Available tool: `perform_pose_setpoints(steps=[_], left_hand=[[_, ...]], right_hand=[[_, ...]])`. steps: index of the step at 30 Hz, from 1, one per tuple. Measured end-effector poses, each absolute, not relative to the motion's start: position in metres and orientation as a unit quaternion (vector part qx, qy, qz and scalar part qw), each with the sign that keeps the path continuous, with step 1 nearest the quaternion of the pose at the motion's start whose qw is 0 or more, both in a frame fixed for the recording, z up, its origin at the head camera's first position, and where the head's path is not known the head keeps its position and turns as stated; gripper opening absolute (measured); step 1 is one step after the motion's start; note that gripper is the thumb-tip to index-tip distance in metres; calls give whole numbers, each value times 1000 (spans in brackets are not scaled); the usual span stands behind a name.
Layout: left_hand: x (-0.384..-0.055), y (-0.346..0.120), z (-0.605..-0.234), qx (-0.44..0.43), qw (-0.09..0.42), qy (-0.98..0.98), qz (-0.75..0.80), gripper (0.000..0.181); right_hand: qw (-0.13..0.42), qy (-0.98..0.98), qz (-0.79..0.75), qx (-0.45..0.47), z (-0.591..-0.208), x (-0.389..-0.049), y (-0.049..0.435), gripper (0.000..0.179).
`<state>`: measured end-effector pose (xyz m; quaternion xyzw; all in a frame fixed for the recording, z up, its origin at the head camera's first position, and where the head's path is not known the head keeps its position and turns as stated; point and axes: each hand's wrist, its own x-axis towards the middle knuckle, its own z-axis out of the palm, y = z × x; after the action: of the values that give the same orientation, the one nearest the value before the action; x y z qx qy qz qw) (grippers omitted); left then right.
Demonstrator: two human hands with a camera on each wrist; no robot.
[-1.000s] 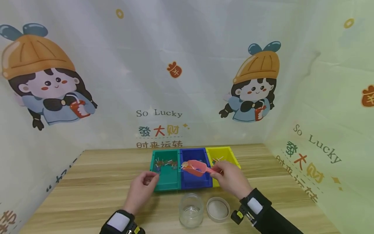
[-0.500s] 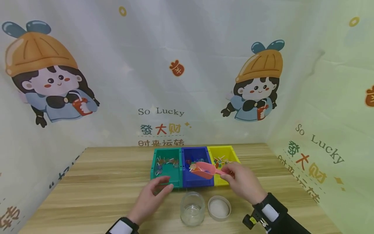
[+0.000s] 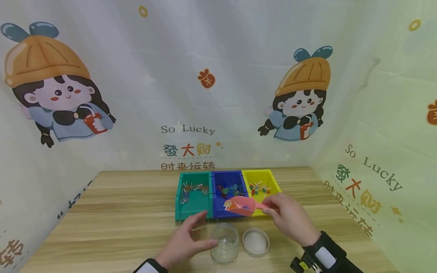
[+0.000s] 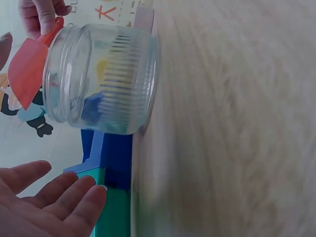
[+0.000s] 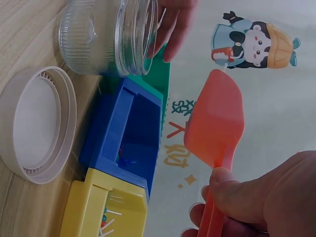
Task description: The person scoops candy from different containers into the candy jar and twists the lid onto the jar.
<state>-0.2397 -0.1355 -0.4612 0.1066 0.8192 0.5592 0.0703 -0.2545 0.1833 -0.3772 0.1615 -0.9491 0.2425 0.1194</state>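
In the head view my right hand (image 3: pixel 290 216) grips the handle of a pink-orange scoop (image 3: pixel 245 206). Lollipops (image 3: pixel 228 205) lie in the scoop, held level above the blue bin's front. My left hand (image 3: pixel 186 242), fingers spread and thumb out, is beside a lidless glass jar (image 3: pixel 224 246). In the head view the thumb overlaps the jar's left side; I cannot tell if it touches. The left wrist view shows the jar (image 4: pixel 103 79) with nothing visible inside and the fingers (image 4: pixel 74 197) apart from it. The scoop (image 5: pixel 217 116) shows its underside in the right wrist view.
A white lid (image 3: pixel 256 242) lies right of the jar. Behind stand a green bin (image 3: pixel 196 208), a blue bin (image 3: pixel 218 212) and a yellow bin (image 3: pixel 269 178), side by side, each with candies inside. A printed curtain (image 3: pixel 235 94) surrounds the wooden table (image 3: pixel 112 223).
My left hand has moved right and towards me, from the green bin to the jar, its fingers spreading. The right hand has shifted right and slightly towards me with the loaded scoop.
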Motion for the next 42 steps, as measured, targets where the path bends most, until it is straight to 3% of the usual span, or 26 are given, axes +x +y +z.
perform_pose_setpoints(steps=[15,22,42], left_hand=[[-241,-115,-467,143,140,817,541,92],[-243,-112,-468,128,143,825,531,87],[-247,-109,-471,105,158,821,538,85]], right_hand=[[89,-957,223,162,-372,-240,190,6],[88,-958,212,169,-365,-236,189,8],[186,-950,112,225,-356,-219,175,15]])
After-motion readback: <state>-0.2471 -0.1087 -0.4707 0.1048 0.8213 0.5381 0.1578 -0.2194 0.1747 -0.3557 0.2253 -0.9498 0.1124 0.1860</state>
